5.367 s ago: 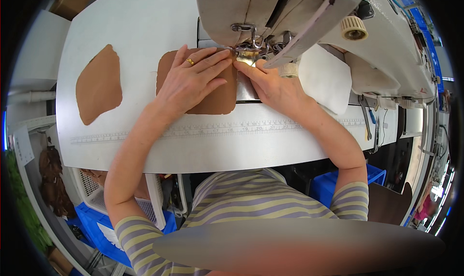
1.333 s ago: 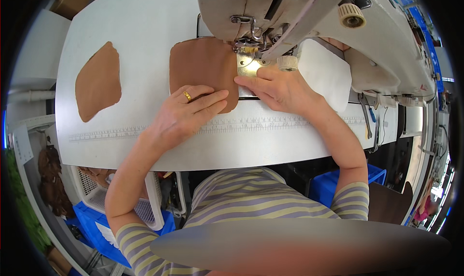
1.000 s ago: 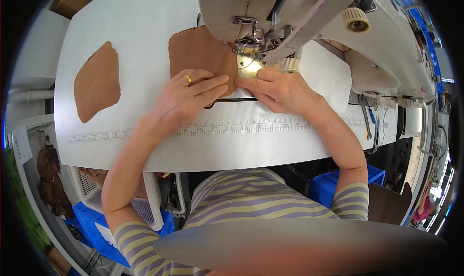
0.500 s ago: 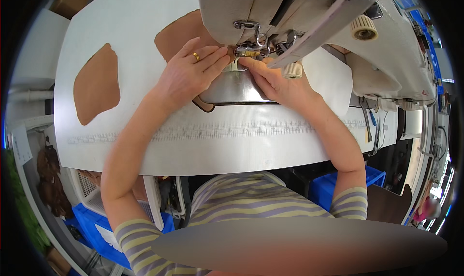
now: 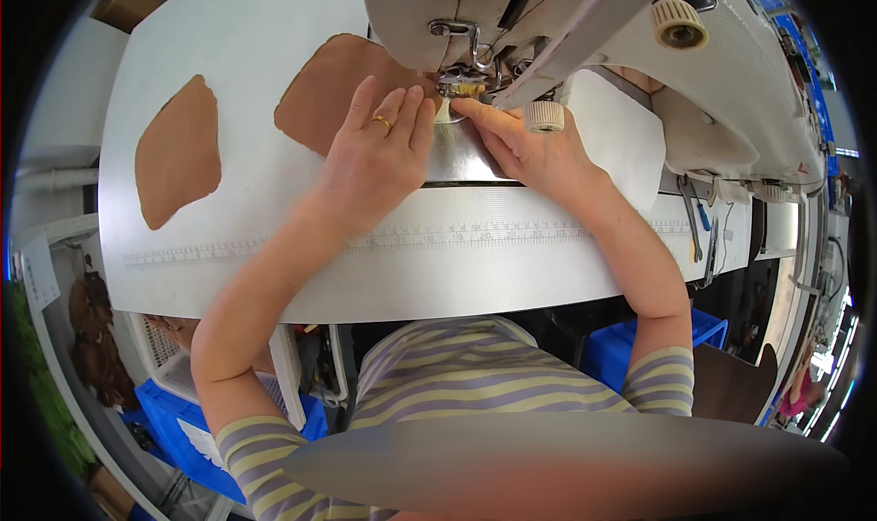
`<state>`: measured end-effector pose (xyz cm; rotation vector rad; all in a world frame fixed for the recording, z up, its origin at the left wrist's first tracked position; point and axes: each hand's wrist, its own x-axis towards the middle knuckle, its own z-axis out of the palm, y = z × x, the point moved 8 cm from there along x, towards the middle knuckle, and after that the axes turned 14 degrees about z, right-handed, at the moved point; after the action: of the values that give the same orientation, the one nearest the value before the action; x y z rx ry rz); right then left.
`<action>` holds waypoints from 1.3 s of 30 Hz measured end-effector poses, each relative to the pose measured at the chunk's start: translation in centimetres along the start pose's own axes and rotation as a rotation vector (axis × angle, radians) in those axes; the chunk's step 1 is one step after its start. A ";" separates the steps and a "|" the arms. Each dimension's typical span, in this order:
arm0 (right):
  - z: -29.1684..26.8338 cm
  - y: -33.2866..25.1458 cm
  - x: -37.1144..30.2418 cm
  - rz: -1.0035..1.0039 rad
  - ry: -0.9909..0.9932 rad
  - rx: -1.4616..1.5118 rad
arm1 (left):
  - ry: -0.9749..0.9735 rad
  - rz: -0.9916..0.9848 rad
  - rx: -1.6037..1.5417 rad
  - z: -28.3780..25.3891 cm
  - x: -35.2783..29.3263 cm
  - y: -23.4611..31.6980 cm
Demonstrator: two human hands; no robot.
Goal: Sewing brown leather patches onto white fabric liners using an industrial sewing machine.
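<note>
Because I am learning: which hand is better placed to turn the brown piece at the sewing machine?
Probably the left hand: its fingers lie over the brown piece, while the right hand lies to its right.

A head-worn fisheye camera, left of a side-by-side pair, looks steeply down past the wearer's striped shirt (image 5: 448, 366) onto the counter (image 5: 438, 284), close enough that both forearms (image 5: 274, 284) enter from below and the sewing machine (image 5: 722, 92) crowds the upper right, straight edges bowing toward the dark rim

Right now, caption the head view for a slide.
Left hand on a brown piece, right hand at the sewing machine.
</note>
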<state>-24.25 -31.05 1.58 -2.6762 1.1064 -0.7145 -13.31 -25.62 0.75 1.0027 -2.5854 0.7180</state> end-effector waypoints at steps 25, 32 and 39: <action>1.5 -0.6 -0.9 -0.001 -0.128 -0.097 | -0.007 0.053 -0.386 -2.1 -3.7 -1.5; 0.7 -0.9 -0.6 -0.027 -0.057 -0.050 | 0.005 0.012 -0.343 -2.5 -2.5 -0.2; 0.3 -1.4 -1.2 -0.102 -0.140 0.045 | 0.025 0.000 -0.483 -1.8 -3.0 -1.0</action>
<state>-24.00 -29.20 1.30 -2.7130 0.9153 -0.5508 -10.31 -23.61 1.29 0.8270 -2.5491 0.0874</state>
